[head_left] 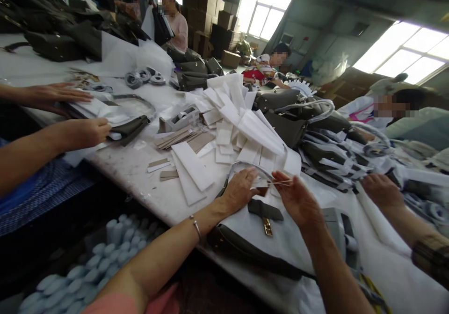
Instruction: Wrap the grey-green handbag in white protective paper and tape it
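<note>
Two forearms [163, 248], one bag [247, 252], one left hand [240, 191] atop, one right hand [299, 202] at thin strands [280, 182], both grips unclear.

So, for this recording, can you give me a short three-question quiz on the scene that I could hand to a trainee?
1. Multiple choice: On which of the wearer's wrists is the metal bracelet?
A) left
B) right
C) neither

2. True or false: A gold buckle lies on the bag between the wearer's forearms.

3. Short answer: What is drawn out straight at the wearer's right hand?

Key:
1. A
2. True
3. Thin pale strands; the exact grip on them is unclear.
</note>
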A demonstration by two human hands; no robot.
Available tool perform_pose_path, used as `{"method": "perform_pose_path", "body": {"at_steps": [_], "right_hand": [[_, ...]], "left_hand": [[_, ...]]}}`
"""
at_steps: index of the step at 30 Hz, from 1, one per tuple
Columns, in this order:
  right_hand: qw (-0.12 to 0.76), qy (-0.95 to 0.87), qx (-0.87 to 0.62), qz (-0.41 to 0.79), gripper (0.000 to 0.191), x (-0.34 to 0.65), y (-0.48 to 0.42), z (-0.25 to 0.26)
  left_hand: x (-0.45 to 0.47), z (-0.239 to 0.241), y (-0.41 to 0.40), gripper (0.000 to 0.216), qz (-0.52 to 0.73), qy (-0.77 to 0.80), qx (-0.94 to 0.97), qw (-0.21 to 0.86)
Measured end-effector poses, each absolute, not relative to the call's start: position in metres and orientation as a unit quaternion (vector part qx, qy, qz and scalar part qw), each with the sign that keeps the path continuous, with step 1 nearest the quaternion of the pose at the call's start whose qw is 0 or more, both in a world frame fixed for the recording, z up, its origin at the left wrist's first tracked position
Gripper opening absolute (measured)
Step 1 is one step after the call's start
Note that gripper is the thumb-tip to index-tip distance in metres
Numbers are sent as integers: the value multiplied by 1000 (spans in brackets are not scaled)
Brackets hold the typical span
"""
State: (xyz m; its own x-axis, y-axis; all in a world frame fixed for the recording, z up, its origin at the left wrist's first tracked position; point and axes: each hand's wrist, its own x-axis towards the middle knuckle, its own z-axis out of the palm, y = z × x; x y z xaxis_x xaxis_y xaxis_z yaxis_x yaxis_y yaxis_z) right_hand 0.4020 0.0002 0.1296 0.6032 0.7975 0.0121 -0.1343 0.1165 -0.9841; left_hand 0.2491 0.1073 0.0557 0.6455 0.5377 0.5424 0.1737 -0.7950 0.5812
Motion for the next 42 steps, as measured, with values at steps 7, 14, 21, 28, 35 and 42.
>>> {"method": "perform_pose_path", "body": {"at_steps": [7,14,21,28,35,42], "right_hand": [[698,-282,-613,238,20,435,64,257],[385,-515,-766,-13,20,359,89,128],[301,-542,-780,92,27,375,76,50],[266,-587,-734,214,36,369,90,47],[220,-647,-691,236,31,364,86,41],[252,-681,-646,236,34,363,87,42]], "left_hand": [[249,51,107,21,181,105,952,226],[237,57,113,23,177,160,943,230],[198,52,119,6,267,320,851,321],[203,34,148,49,317,439,657,524],[202,32,166,33,239,429,540,684],[206,35,174,29,227,337,729,551]]}}
